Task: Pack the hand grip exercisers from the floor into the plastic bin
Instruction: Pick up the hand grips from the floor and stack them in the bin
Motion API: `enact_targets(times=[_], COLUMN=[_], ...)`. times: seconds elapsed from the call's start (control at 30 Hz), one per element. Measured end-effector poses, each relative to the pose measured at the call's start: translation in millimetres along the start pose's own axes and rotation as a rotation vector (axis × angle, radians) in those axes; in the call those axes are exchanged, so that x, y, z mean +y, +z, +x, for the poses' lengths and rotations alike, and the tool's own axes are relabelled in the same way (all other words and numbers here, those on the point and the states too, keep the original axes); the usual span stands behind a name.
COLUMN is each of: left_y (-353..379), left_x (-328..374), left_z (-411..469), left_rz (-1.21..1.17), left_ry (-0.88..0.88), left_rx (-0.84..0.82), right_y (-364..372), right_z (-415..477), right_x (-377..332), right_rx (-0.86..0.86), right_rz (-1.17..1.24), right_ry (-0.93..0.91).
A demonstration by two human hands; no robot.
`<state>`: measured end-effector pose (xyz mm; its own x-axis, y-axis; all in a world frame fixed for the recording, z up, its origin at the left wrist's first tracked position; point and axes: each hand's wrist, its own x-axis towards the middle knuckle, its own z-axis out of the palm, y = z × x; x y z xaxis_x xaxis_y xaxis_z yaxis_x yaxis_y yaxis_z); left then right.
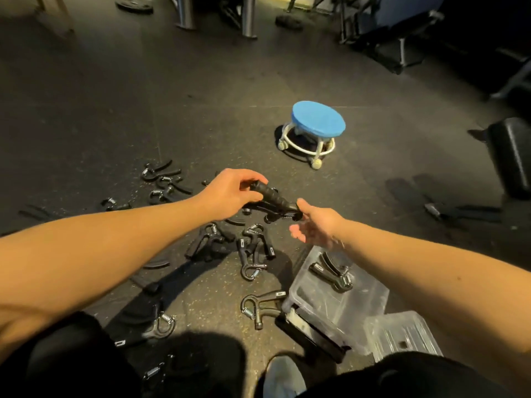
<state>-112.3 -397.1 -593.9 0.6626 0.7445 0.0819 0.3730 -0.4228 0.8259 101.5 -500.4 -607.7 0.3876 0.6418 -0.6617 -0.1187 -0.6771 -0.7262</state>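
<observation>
Head view: the left hand [230, 193] is raised above the floor [115, 110], its thumb and curled fingers gripping one ribbed handle of a black exerciser [273, 200]. The exerciser points right and slightly down, with its spring end next to the right hand [319, 225]. That hand is loose and spread, palm turned towards the exerciser, and holds nothing. Its thumb is at the spring end, but whether it touches is unclear. Below the right forearm a clear bin [365, 300] sits on the floor, tilted in the frame, with a second exerciser [333, 272] lying inside near its far wall. A clear lid [402, 333] lies just beside the bin on its right. Loose exercisers [253, 254] are scattered over the dark floor under and left of the arms. One lies against the bin's near left corner and several more are farther off to the left. Beyond the hands, well apart from them, stands a low wheeled stool [317, 122] with a blue seat.
</observation>
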Motion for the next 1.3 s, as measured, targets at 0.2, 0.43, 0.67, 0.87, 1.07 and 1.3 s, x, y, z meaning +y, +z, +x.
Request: enact_targets(times=[0.2, 0.43, 0.67, 0.87, 1.07, 1.3], left_y=[52.5, 145.7, 241.9, 304.9, 346.8, 376.8], left_x=[15.3, 17.5, 31.6, 19.1, 12.1, -16.8], left_z=[19.6, 36.2, 51.1, 53.7, 49.7, 45.8], left_rz=[-0.017, -0.545, -0.755, -0.814, -0.841, -0.788], left_ry=[0.093, -0.341, -0.537, -0.64, -0.722, -0.83], left_rx=[-0.096, -0.112, -0.135, -0.013, 0.12, 0.138], right_y=[-42.7, -91.0, -127.5, -131.4, -113.8, -87.8], right_z=[10.0, 25.7, 37.5, 55.4, 81.2, 118.5], right_x=[24.7, 77.6, 124.8, 161.1, 185.3, 226.2], right_rx=[0.028, 0.277, 0.538, 0.651, 0.787, 0.86], right_rz=[0.651, 0.813, 0.947, 1.042, 1.052, 0.894], right_ry=[0.184, 0.098, 0.047, 0.055, 0.013, 0.013])
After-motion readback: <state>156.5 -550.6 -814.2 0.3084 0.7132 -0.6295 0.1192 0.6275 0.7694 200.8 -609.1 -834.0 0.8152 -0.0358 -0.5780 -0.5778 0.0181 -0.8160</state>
